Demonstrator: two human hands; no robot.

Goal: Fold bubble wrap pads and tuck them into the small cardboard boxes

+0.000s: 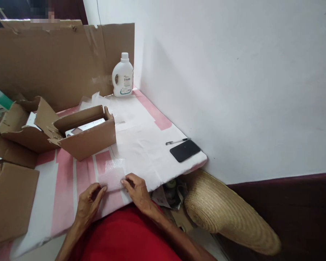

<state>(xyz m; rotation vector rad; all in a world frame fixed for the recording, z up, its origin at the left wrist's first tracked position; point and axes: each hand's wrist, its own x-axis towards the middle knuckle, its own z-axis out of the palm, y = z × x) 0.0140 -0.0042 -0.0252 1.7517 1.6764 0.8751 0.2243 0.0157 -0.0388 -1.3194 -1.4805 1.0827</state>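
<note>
Both hands, left hand and right hand, pinch the near corners of a small bubble-wrap sheet flat on the near table edge. White wall right; pink-and-white tabletop; open cardboard box left; straw hat below; detergent bottle far; phone; pen.

I saw the open box at the tabletop's left, the bottle behind it, and the pen just behind the phone at right.
</note>
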